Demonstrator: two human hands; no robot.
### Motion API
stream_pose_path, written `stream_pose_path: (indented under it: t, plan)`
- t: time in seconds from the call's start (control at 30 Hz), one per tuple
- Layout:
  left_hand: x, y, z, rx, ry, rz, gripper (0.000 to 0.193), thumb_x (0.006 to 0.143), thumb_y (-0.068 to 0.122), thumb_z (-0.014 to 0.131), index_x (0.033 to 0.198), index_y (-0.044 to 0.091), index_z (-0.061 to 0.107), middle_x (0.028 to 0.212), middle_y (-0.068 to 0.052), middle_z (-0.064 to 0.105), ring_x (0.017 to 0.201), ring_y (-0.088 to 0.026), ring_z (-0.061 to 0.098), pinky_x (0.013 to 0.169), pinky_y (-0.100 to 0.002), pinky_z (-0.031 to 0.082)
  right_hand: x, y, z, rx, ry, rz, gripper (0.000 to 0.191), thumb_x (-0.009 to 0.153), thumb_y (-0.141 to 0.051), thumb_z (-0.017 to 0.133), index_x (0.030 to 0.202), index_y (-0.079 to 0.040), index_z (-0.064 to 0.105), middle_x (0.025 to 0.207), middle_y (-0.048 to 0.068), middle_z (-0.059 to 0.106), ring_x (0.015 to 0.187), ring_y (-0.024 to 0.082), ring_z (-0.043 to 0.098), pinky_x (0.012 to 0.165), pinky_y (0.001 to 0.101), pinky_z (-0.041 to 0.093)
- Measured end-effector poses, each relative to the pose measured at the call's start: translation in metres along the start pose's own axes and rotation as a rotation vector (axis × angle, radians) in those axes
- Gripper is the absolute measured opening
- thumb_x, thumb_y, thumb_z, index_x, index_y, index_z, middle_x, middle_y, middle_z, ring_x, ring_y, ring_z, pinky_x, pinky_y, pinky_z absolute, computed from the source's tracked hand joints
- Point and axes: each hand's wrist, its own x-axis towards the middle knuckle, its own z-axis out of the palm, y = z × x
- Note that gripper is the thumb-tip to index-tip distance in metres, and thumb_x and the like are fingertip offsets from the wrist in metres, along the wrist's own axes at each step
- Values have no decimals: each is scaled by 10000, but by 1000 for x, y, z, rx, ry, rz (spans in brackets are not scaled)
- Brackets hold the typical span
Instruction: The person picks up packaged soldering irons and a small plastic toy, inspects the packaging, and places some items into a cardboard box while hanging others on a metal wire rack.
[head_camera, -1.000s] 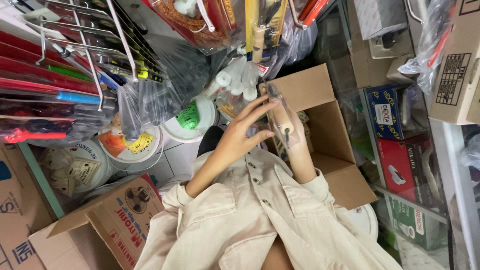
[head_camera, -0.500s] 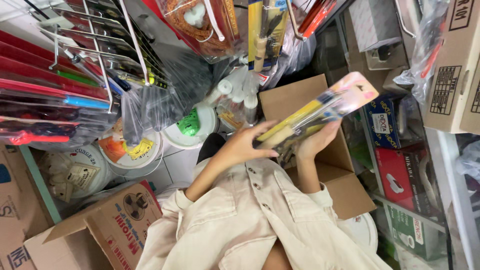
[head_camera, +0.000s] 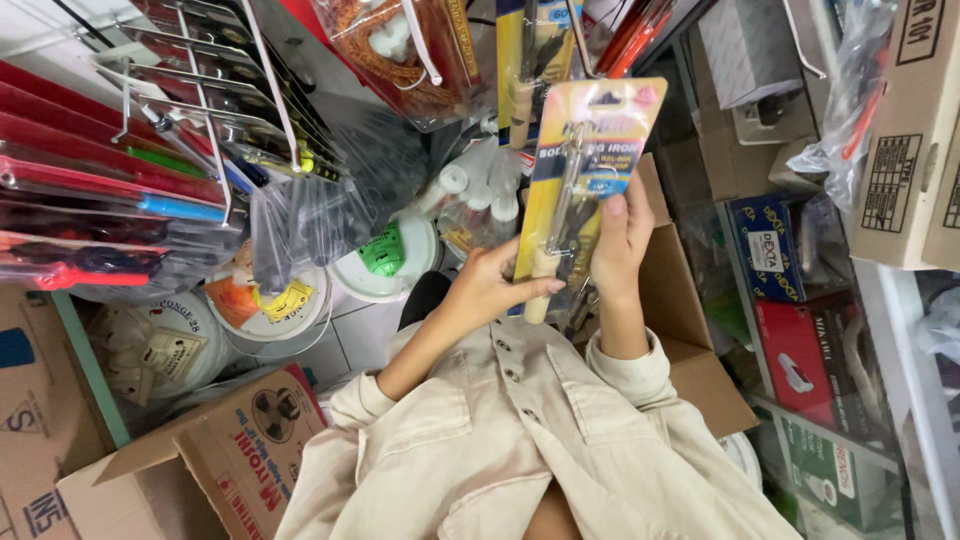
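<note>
So both hands are up on a blister-packed soldering iron (head_camera: 575, 190), yellow card with a wooden-handled tool under clear plastic, held right above the open cardboard box (head_camera: 690, 330). Left hand (head_camera: 492, 288) has its fingers curled round the bottom of the pack near the wooden handle, right hand (head_camera: 622, 235) is wrapped round the side edge, thumb on the front.

What could go wrong, I reckon: the grip sits low and the pack is tall, so it could tip or slide out and drop into that box. Just above the box there are hanging packs (head_camera: 530, 70) crowding in, easy to snag one and knock it loose.

Hard to see: the inside of the box is mostly hidden behind the arms, and the iron's tip is lost in glare.
</note>
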Motion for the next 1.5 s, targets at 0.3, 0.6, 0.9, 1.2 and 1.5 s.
stream_pose_path:
  t: [0.3,0.6,0.9,1.2,1.5]
  plan:
    - [5,-10,4,-103,12,-32,510,854,212,839,1293,36,648,1019,-39,786,901,-73,727,820,-276,610,13,1,3,47,-8,158,452,1143,-346,513,1376,38,569,1215,48,658,1081,96,575,979,260,463]
    - [35,-41,-5,-57,143,63,461,901,188,816,1285,21,621,1024,-76,772,908,-81,710,810,-281,589,41,39,7,29,-62,85,454,1134,-340,528,1411,20,536,1287,47,650,1170,102,573,1065,270,456]
    - [104,-67,-20,6,318,160,410,925,207,797,1245,21,619,992,-97,783,869,-124,720,759,-295,579,101,76,23,-8,2,29,336,1121,-291,540,1273,6,579,1131,35,659,1021,85,573,911,256,494]
    - [143,-92,-33,126,380,245,394,937,269,771,1211,30,620,964,-149,777,845,-204,779,732,-322,569,115,83,39,-49,86,-152,342,1140,-283,582,1331,-4,535,1234,66,594,1163,131,534,1087,295,428]
    - [139,-94,-22,170,382,211,431,937,283,771,1237,22,604,981,-166,766,885,-294,778,749,-362,576,104,114,30,-176,114,-123,472,1161,-304,483,1523,-11,411,1523,137,479,1422,233,457,1235,360,326]
